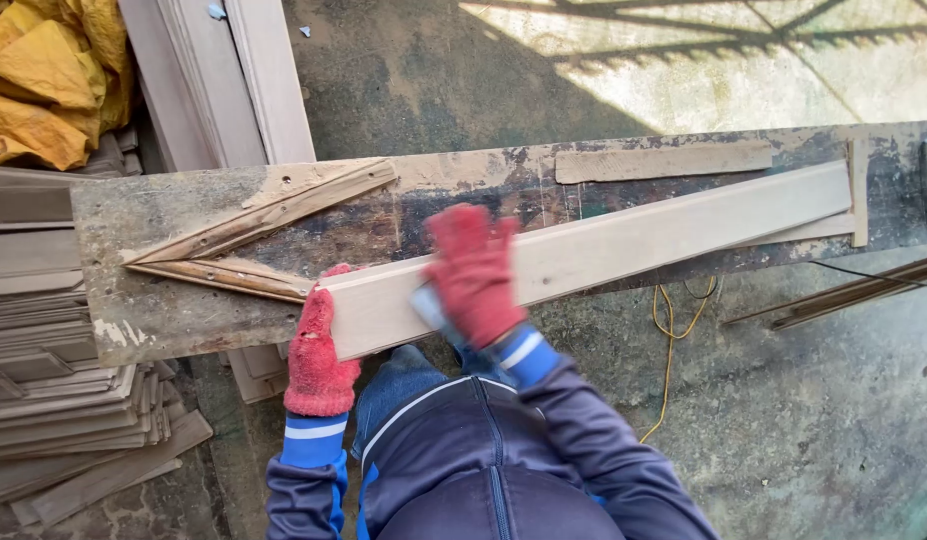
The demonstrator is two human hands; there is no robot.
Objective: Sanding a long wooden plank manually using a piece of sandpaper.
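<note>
A long pale wooden plank point(624, 240) lies slanted across a worn workbench point(164, 300). My left hand point(317, 350), in a red glove, grips the plank's near left end. My right hand point(474, 272), also in a red glove and blurred, presses a small grey block point(429, 305) against the plank's face near that end. Both sleeves are dark blue with bright blue and white cuffs.
Two angled wooden strips point(254, 225) form a wedge stop on the bench's left. A flat board piece point(664, 160) lies at the bench's back. Stacked wood strips point(54, 390) stand left, yellow cloth point(44, 70) top left, a yellow cord point(669, 350) on the concrete floor.
</note>
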